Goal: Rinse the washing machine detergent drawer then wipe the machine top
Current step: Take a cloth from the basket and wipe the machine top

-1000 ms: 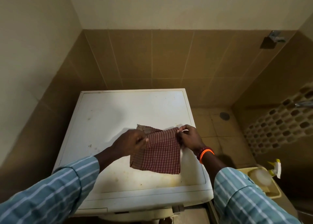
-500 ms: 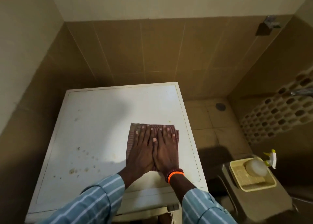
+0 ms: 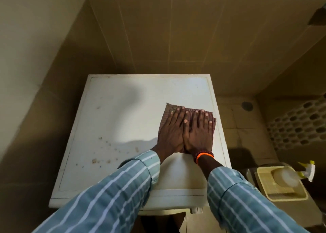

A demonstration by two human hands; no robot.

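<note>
A white washing machine top (image 3: 123,113) fills the middle of the view, with brown spots on its front left part. A folded red-brown checked cloth (image 3: 169,108) lies flat near the top's right edge. My left hand (image 3: 170,132) and my right hand (image 3: 199,132) press side by side on the cloth with straight fingers. An orange band sits on my right wrist. The detergent drawer is not visible.
Tan tiled walls close in behind and to the left. To the right, on a low grey surface, stands a yellow tray (image 3: 261,172) holding a spray bottle (image 3: 289,176). A floor drain (image 3: 247,106) lies beyond the machine's right side.
My hands went from pinching the cloth's corners to lying flat on it. Cloth and hands have since slid toward the machine's right edge and a little farther back.
</note>
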